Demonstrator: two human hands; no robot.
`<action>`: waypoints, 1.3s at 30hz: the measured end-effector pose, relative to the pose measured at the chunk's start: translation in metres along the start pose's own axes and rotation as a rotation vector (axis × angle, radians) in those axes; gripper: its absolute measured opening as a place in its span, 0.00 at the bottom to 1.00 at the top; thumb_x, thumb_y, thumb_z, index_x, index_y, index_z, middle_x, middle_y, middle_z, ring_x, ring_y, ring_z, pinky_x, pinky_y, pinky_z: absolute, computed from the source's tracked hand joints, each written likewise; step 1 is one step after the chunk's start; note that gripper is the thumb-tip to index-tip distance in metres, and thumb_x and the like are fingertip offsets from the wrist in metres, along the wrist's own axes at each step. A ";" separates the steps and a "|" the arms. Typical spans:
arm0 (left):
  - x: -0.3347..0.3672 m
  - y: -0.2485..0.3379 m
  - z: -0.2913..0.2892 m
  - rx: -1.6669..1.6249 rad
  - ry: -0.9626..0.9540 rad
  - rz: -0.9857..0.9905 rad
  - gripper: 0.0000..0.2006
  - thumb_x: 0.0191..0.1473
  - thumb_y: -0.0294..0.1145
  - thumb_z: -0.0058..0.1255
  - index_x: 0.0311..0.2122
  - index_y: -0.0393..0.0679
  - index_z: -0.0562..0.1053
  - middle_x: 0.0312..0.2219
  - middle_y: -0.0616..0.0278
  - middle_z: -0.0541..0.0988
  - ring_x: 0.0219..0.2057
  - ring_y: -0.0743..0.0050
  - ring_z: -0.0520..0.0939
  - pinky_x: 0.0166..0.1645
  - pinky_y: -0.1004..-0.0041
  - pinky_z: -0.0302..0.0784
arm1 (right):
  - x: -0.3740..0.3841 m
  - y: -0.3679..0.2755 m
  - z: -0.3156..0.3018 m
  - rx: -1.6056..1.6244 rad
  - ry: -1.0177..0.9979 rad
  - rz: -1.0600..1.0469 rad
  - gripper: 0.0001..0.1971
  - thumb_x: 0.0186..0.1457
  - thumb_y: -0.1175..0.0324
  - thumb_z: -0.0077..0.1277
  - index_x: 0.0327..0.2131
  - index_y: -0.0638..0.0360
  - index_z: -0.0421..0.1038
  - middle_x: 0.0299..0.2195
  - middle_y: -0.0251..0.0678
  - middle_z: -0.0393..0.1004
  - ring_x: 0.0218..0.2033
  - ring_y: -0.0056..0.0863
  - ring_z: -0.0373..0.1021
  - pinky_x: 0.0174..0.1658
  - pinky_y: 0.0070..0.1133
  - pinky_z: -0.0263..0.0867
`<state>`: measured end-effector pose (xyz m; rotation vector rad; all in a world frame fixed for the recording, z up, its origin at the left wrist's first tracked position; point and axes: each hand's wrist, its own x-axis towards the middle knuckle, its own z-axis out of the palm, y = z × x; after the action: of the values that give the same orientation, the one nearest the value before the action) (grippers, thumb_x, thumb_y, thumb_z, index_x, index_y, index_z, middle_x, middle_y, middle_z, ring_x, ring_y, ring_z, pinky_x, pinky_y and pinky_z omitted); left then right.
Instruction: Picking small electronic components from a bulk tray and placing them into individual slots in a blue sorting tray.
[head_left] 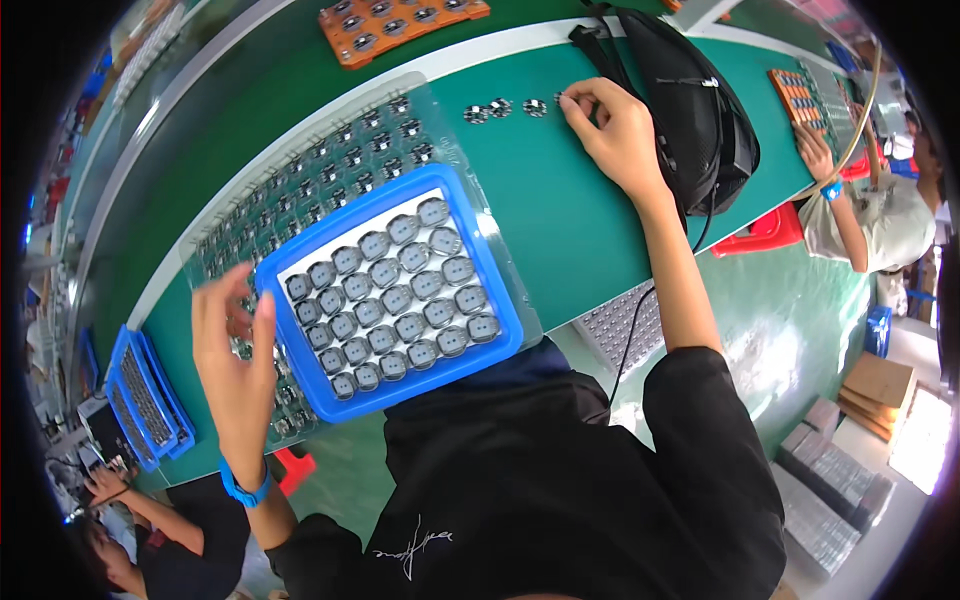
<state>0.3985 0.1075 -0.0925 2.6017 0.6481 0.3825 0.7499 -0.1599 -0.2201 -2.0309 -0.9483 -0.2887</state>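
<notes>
1. The right hand (617, 130) reaches over the green tabletop (570, 210) with its fingers bent and drawn in; the foremost fingertips come together at a small round black-and-silver part (558, 98), mostly hidden by them. They touch or nearly touch it; whether it is pinched cannot be told.
2. Three more small round black-and-silver parts (535, 107) lie loose on the tabletop, in an uneven row to the left of those fingertips.
3. The left hand (235, 335), blurred, has its thumb spread away from partly curled fingers, leaving a clear gap; nothing can be made out in its grip. The thumb is just beside the left rim of a rectangular blue plastic tray (505, 300); contact cannot be told.
4. The blue tray sits tilted at the near edge of the table, its white base carrying rows of rounded grey pieces (397, 299).
5. Behind and partly under it is a transparent plastic tray (455, 150) with small dark-and-silver parts in its pockets.
6. A black fabric bag (690, 110) lies just right of the right hand.
7. A blue wristband (245, 487) circles the left wrist.
</notes>
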 end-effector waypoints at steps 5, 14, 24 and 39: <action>0.097 0.072 0.048 -0.160 -0.117 0.425 0.08 0.61 0.28 0.62 0.43 0.38 0.79 0.36 0.58 0.81 0.34 0.63 0.80 0.40 0.68 0.75 | -0.002 0.001 0.001 -0.025 0.006 -0.031 0.07 0.59 0.69 0.65 0.38 0.59 0.82 0.25 0.31 0.75 0.22 0.21 0.65 0.28 0.21 0.63; 0.189 0.105 0.171 0.138 -0.162 0.694 0.14 0.57 0.40 0.66 0.35 0.40 0.78 0.36 0.54 0.82 0.44 0.49 0.82 0.46 0.55 0.77 | -0.004 -0.009 -0.002 -0.165 -0.025 0.015 0.05 0.58 0.67 0.63 0.36 0.56 0.81 0.26 0.31 0.74 0.25 0.32 0.74 0.31 0.28 0.70; 0.183 0.096 0.132 0.078 0.077 0.848 0.06 0.60 0.32 0.61 0.33 0.41 0.79 0.33 0.60 0.83 0.41 0.53 0.81 0.44 0.57 0.75 | -0.003 -0.005 -0.005 -0.064 0.059 -0.085 0.05 0.59 0.72 0.65 0.38 0.61 0.84 0.27 0.34 0.76 0.22 0.21 0.65 0.28 0.20 0.62; 0.003 -0.046 0.016 -0.146 0.018 0.347 0.07 0.57 0.24 0.64 0.41 0.40 0.82 0.45 0.60 0.86 0.55 0.52 0.82 0.57 0.59 0.78 | -0.001 -0.195 0.049 0.388 -0.408 -0.413 0.08 0.51 0.74 0.70 0.37 0.55 0.88 0.47 0.35 0.82 0.52 0.36 0.75 0.56 0.31 0.70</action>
<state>0.3899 0.1402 -0.1274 2.5684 0.1621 0.5377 0.6031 -0.0546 -0.1322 -1.5507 -1.5485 0.0978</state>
